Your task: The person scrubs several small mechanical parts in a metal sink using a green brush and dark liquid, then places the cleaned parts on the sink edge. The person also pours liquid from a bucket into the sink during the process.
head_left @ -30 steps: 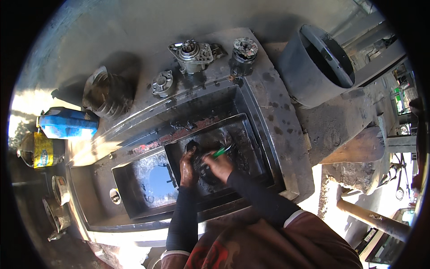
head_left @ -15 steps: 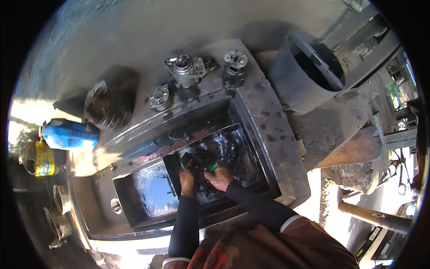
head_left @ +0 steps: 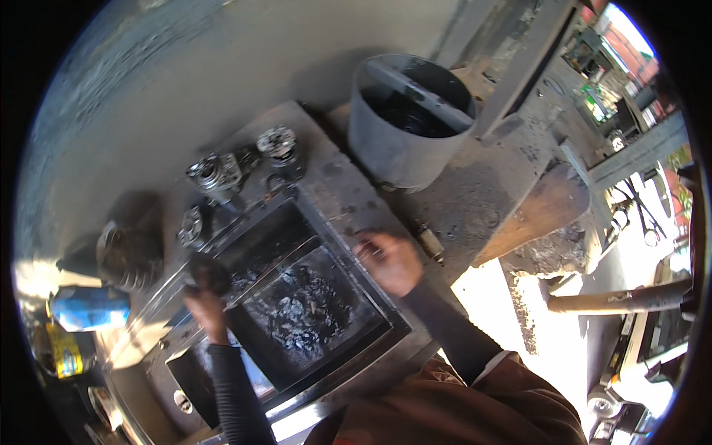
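Observation:
My left hand (head_left: 206,310) grips a dark, rounded part (head_left: 209,274) above the basin's far left side; blur hides its exact kind. Off to the right, my right hand (head_left: 394,261) is over the rim of the metal basin (head_left: 348,259). Its fingers are bent and a little apart, blurred, with nothing visible in them. Between my hands a dark tray (head_left: 248,345) sits inside the basin, holding dark, rippling liquid (head_left: 300,311) with shiny highlights. The green-handled tool seen earlier is not visible.
Beyond the basin stand metal machine parts (head_left: 215,176), a small round part (head_left: 191,226) and a stacked metal part (head_left: 277,144). A large grey bucket (head_left: 400,152) is at the back right. Left lie a cut container (head_left: 122,256), a blue bottle (head_left: 89,308) and a yellow-labelled bottle (head_left: 63,348).
My hands have parted: the left went left and up with the dark part, out of the tray, while the right moved to the basin's right rim. The green-handled tool has disappeared. The view shifted right.

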